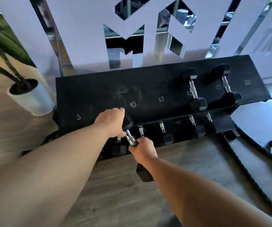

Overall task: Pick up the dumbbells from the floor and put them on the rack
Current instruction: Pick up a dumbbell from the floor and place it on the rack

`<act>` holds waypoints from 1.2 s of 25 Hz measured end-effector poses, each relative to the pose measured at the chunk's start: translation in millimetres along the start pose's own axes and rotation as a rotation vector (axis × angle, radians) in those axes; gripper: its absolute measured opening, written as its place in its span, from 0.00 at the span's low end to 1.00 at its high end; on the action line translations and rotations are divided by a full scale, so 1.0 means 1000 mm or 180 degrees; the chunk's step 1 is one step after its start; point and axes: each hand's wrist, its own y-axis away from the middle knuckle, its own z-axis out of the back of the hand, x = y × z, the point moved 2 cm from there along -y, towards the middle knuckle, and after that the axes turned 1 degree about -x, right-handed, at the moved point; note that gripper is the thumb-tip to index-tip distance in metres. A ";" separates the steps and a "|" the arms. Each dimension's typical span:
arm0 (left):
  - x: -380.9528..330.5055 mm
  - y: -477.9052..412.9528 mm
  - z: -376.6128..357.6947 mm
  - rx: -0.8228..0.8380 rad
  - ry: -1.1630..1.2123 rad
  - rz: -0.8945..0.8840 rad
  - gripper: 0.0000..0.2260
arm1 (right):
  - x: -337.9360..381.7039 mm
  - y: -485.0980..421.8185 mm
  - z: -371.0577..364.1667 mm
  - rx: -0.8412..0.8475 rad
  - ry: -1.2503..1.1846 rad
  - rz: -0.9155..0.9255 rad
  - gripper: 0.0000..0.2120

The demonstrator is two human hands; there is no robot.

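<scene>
From the head camera, a hex dumbbell (130, 139) sits in the middle of the frame, carried by both hands above the front edge of the dumbbell rack (99, 95). The left hand (111, 121) is closed over the far head, and the right hand (142, 149) is clamped on the chrome handle; the near head hangs below the right wrist, over the wooden floor (189, 161).

The likely trouble is a slip. The load is tilted, with one head low (and the left hand holds a blocky head rather than the bar), so the weight could roll out of that grip and drop onto the lower shelf's dumbbells (168, 138) or the floor. Fingers under the far head could also be pinched as it meets the shelf.

White handwritten numbers mark the top shelf: "5" at centre left, "10" twice near the centre, "15" and "20" towards the upper right, beside two racked dumbbells (195, 89). The lower shelf shows "40". A second mark beside the left hand is covered.
</scene>
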 end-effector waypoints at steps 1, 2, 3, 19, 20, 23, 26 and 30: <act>-0.001 -0.010 0.013 -0.0021 -0.0049 -0.0029 0.33 | 0.009 -0.006 0.006 -0.0011 -0.0103 -0.0042 0.07; -0.002 -0.022 0.022 -0.0027 -0.0113 -0.0044 0.34 | 0.017 -0.013 0.012 -0.0023 -0.0192 -0.0081 0.07; -0.004 -0.034 0.030 -0.0026 -0.0166 -0.0059 0.34 | 0.022 -0.021 0.017 -0.0036 -0.0266 -0.0123 0.08; 0.021 -0.292 0.066 0.0148 -0.0089 -0.0319 0.34 | 0.089 -0.248 0.071 0.0007 -0.0750 -0.0619 0.07; 0.025 -0.306 0.061 0.0177 -0.0125 -0.0378 0.34 | 0.089 -0.260 0.067 0.0010 -0.0785 -0.0677 0.07; 0.043 -0.346 0.038 0.0311 -0.0164 -0.0448 0.34 | 0.089 -0.302 0.046 0.0051 -0.0851 -0.0930 0.05; 0.054 -0.374 0.008 0.0468 -0.0308 -0.0503 0.37 | 0.082 -0.329 0.025 0.0121 -0.0820 -0.1110 0.06; 0.072 -0.392 -0.019 0.0585 -0.0299 -0.0549 0.40 | 0.072 -0.345 0.009 0.0110 -0.0640 -0.1070 0.08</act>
